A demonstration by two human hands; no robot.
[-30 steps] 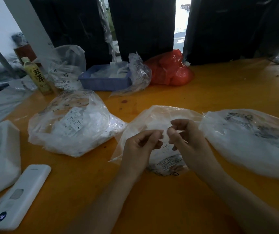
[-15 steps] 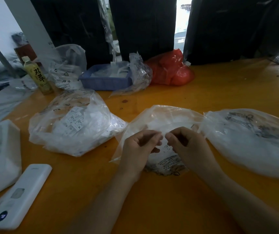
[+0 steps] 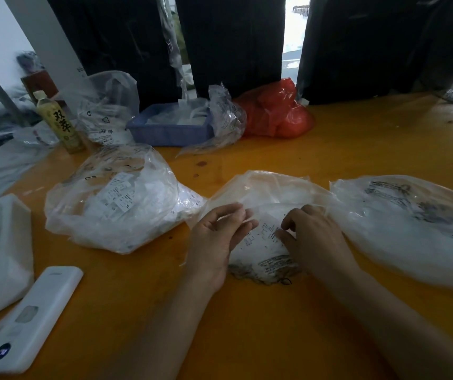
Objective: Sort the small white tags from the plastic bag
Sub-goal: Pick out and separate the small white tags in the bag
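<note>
While the middle plastic bag [image 3: 269,193] lay flat on the orange counter [image 3: 247,325], both hands worked at its near side, apparently to get at the small white tags [image 3: 263,237] showing through the film. The left hand [image 3: 217,237] had its fingers [image 3: 236,215] loosely curled, thumb and fingertips close together on the thin plastic, likely lifting the film; whether they truly pinched it could not be told. The right hand [image 3: 313,237] curled down onto the bag, fingertips pressing at the printed tags, probably to pick one free, though a firm hold was not visible. A fuller bag of tags [image 3: 110,204] sat to the left and another bag [image 3: 411,229] to the right, perhaps kept apart as separate sorting lots. A blue tray [image 3: 170,130] stood behind.
</note>
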